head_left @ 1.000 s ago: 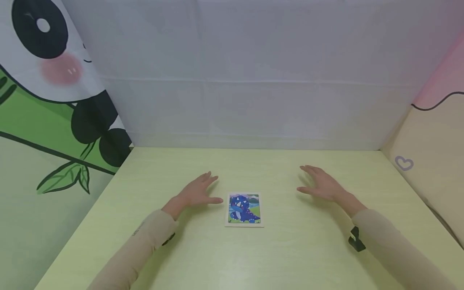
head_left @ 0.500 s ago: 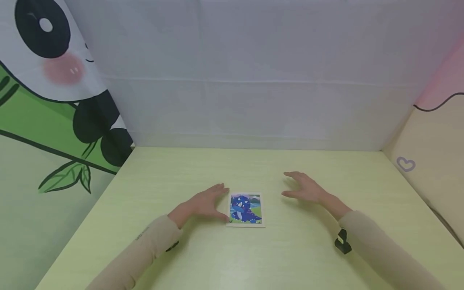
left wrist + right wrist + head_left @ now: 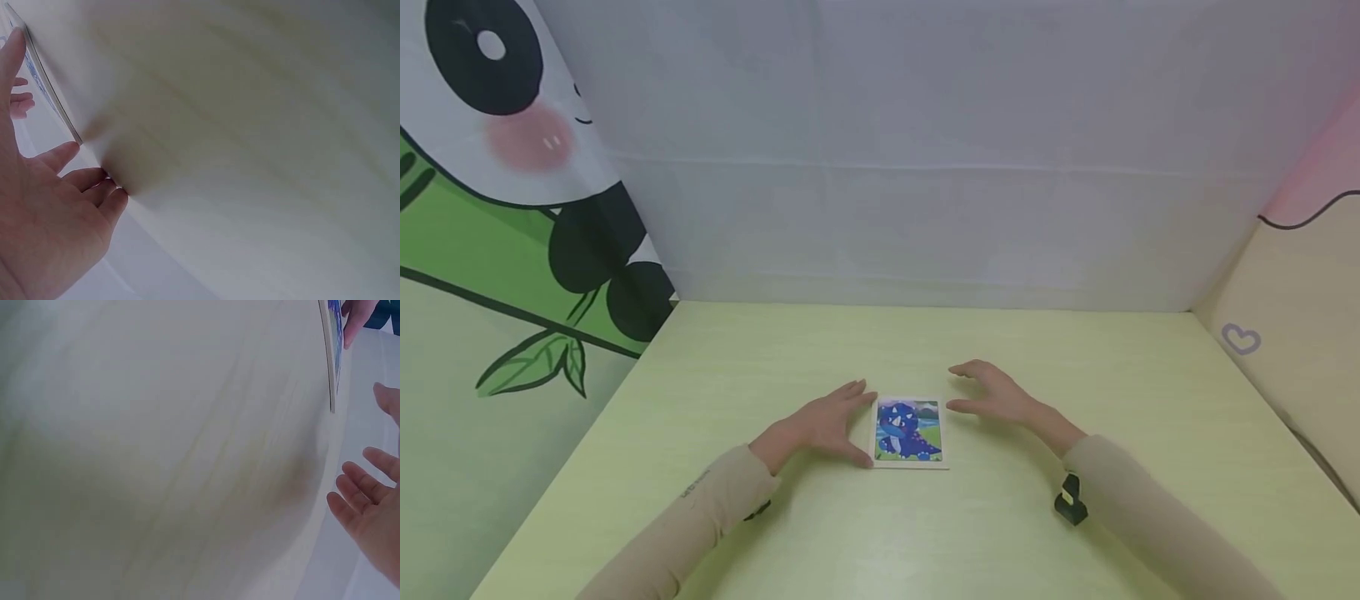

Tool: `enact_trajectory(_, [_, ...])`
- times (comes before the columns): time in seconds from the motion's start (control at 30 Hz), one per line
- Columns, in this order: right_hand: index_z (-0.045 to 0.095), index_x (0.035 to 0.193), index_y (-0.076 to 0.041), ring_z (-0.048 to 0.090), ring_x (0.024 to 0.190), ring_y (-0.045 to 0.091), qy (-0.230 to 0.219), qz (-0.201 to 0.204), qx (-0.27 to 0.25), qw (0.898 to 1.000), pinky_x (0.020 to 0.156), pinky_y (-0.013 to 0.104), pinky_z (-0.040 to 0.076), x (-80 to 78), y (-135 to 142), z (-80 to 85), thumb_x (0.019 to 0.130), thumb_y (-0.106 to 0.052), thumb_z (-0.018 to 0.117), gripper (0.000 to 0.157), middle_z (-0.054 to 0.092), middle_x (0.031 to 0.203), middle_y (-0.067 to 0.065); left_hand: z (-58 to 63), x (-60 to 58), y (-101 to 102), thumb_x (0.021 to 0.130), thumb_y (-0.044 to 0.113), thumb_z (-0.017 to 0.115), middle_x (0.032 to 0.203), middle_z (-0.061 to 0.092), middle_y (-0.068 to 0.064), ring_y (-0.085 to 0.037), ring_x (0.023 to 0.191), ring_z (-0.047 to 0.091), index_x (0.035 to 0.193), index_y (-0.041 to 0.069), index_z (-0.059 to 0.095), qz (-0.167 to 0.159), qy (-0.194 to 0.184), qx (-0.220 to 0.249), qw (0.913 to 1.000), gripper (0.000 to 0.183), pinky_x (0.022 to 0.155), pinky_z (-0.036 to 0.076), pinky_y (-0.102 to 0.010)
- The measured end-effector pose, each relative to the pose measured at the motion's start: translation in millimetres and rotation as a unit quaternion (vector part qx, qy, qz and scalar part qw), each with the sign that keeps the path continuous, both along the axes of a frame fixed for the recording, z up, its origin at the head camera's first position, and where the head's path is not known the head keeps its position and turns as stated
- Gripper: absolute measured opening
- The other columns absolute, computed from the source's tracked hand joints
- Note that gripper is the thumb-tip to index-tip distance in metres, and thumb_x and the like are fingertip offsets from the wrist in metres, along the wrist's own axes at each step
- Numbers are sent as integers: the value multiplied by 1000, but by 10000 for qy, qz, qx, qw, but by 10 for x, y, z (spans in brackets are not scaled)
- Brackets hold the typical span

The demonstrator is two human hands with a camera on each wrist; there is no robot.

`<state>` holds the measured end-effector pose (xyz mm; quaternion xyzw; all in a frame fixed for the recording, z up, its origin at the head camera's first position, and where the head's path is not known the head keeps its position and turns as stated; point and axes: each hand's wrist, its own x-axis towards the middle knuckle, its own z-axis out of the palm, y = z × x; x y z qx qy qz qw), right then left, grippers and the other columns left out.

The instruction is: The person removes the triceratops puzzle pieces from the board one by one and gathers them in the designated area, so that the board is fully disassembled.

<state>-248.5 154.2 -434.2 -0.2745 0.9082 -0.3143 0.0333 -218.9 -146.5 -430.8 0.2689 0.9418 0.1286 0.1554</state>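
A small, flat picture board (image 3: 908, 432) with a white border lies on the table in the head view. A blue horned dinosaur is printed on it. My left hand (image 3: 820, 425) is at its left side, thumb at the near left corner and index finger by the far left corner. In the left wrist view, the left hand (image 3: 59, 212) has its thumb and a fingertip against the edge of the board (image 3: 47, 84). My right hand (image 3: 1000, 398) hovers off the board's right edge, fingers spread. The right wrist view shows a gap between the right hand (image 3: 372, 506) and the board (image 3: 331, 353).
The pale yellow table (image 3: 880, 533) stretches around the board on every side. Behind it hangs a white cloth backdrop (image 3: 910, 167). A cartoon-printed panel (image 3: 512, 250) stands at the left, and a beige and pink one (image 3: 1300, 275) at the right.
My right hand has moved left, close to the board's right edge. My left hand has come right and nearer, onto the board's left edge. The board stays in place.
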Motion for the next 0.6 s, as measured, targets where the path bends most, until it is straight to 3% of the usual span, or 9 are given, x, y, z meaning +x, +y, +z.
enact_trajectory(0.4, [55, 119, 2, 55, 98, 26, 16, 475, -145, 9988, 85, 39, 47, -18, -497, -1, 82, -25, 67, 47, 59, 106, 13, -2, -17, 5, 61, 63, 71, 151, 14, -10, -26, 138, 10, 144, 15, 27, 9, -47, -107, 9999, 105, 108, 20, -46])
enact_trajectory(0.6, [57, 116, 0, 55, 95, 21, -222, 559, -162, 9981, 83, 34, 48, -20, -662, -50, 82, -20, 67, 41, 60, 101, 8, 9, -17, 4, 61, 62, 70, 151, 13, -11, -27, 138, 10, 144, 14, 27, -24, -70, -121, 9999, 105, 108, 21, -46])
